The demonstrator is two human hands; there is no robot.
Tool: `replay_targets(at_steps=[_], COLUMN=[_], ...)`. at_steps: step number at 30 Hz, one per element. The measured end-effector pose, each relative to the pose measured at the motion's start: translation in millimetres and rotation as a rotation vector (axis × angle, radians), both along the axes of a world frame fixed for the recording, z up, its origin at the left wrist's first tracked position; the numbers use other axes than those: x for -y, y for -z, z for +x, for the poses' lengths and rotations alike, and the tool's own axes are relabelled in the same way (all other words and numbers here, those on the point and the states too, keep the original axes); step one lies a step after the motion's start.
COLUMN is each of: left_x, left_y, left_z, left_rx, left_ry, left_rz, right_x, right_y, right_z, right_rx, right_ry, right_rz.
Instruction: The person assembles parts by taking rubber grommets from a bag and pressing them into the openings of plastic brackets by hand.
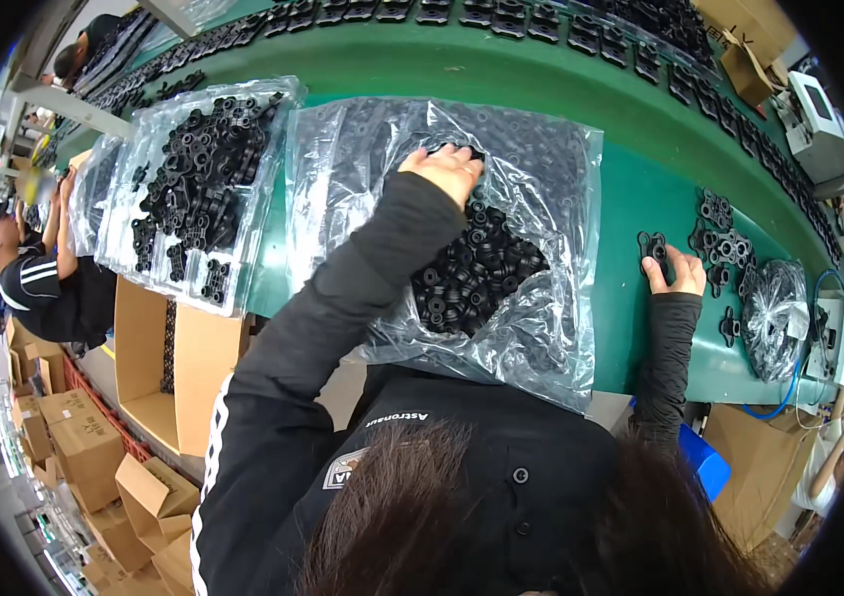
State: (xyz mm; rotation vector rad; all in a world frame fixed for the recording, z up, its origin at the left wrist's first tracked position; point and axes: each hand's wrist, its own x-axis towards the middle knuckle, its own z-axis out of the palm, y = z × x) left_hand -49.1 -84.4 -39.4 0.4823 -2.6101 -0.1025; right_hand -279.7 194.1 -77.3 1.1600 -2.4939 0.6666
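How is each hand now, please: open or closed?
Left hand: over the clear bag; grip cannot be told.
Right hand: closed on a black part.

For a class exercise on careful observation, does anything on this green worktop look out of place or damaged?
The large clear bag in the middle has an uneven, ragged-looking opening exposing small black parts; it may be torn, though I cannot tell. Otherwise, nothing plainly looks spilled or broken.
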Motion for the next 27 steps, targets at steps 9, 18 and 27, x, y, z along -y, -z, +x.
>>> replay_targets(at_steps=[9, 18, 27], left_x=[-12, -44, -62], left_y=[-21, -39, -39], left_z=[9, 19, 34], left_rx=[0.485, -0.482, -0.767], left_ry=[-0.051, 0.083, 0.096], left_rz=[0.087, 1.639, 2.137], right_x=[-15, 24, 96], right_y=[16, -26, -71], right_z=[-11, 24, 115], right_rx=[0.983, 1.545, 1.578], right_ry=[-0.239, -0.38, -0.628], right_rz=[-0.735, -1.014, -0.676])
